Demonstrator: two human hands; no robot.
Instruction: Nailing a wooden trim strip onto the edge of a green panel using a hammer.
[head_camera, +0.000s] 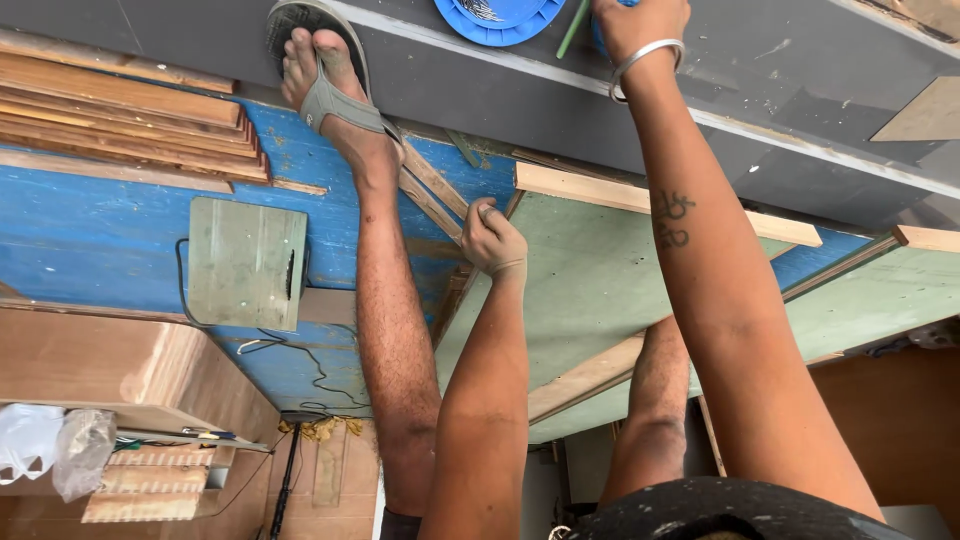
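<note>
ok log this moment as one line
left hand: closed on wooden strip at corner of green board | right hand: at frame edge by green stick, grip unclear | sandalled foot: on blue panel

Left hand (493, 238) closed in a fist; right hand (640, 22) stretched far forward, gripping

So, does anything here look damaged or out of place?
Yes. The blue board has worn, scraped paint, a loose black cable straggles across it, and a sandalled foot is planted near its edge while the left hand grips a wooden strip.
</note>
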